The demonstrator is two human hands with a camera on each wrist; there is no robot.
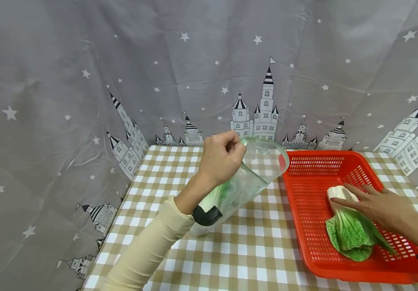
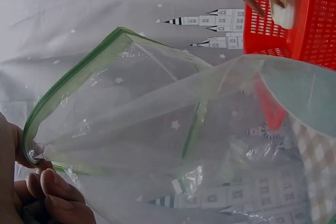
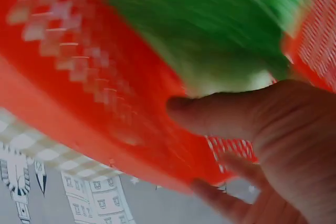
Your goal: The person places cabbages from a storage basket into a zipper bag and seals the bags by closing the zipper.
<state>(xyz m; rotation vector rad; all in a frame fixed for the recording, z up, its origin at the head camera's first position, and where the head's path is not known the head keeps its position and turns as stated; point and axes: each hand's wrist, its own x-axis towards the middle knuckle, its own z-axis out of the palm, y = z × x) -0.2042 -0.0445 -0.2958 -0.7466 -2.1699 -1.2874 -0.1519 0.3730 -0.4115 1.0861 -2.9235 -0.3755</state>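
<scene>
My left hand (image 1: 220,157) pinches the rim of a clear zip-top bag (image 1: 247,188), whose mouth gapes toward the right. Inside the bag are pale green-and-white leaves (image 1: 212,199), partly hidden by the wrist and its black strap. In the left wrist view the bag's green zip edge (image 2: 73,77) rises from the pinching fingers. On the right, my right hand (image 1: 387,208) reaches into a red basket (image 1: 298,230) with its fingers spread over napa cabbage leaves (image 1: 351,232). The right wrist view, blurred, has the thumb beside the leaves; whether it touches them is hard to tell.
A checked tablecloth (image 1: 238,258) lies under the bag and basket. Behind the table hangs a grey curtain (image 1: 201,52) with castles and stars, close to the table's back and left edges. The basket's raised perforated walls surround the leaves.
</scene>
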